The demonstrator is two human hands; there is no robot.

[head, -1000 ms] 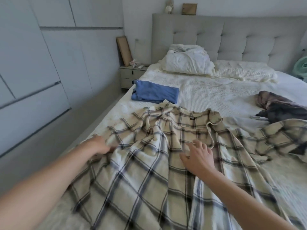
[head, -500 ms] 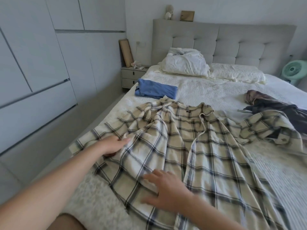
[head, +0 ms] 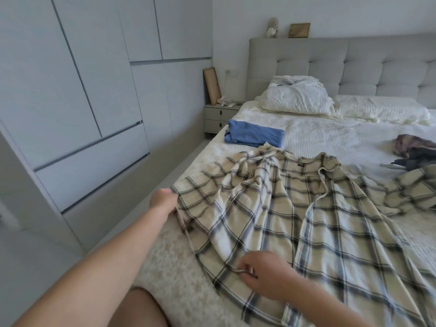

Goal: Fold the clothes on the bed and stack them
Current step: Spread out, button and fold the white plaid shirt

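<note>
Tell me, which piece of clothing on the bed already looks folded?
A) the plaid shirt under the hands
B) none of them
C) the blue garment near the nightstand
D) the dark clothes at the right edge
C: the blue garment lies as a neat flat rectangle on the bed, while the plaid shirt is spread out and wrinkled, held at its edges by the left hand and right hand, and the dark clothes sit in a crumpled heap.

Plaid shirt [head: 295,208]: spread rumpled across the bed [head: 330,138]. Left hand [head: 162,200]: grips the shirt's left edge. Right hand [head: 266,272]: pinches the near hem. Blue garment [head: 254,136]: folded, beyond the shirt, near the nightstand [head: 219,119]. Dark clothes [head: 415,152]: heaped at right. Two pillows [head: 297,100]: against the headboard [head: 354,67]. Wardrobe [head: 82,102]: at left.
</note>
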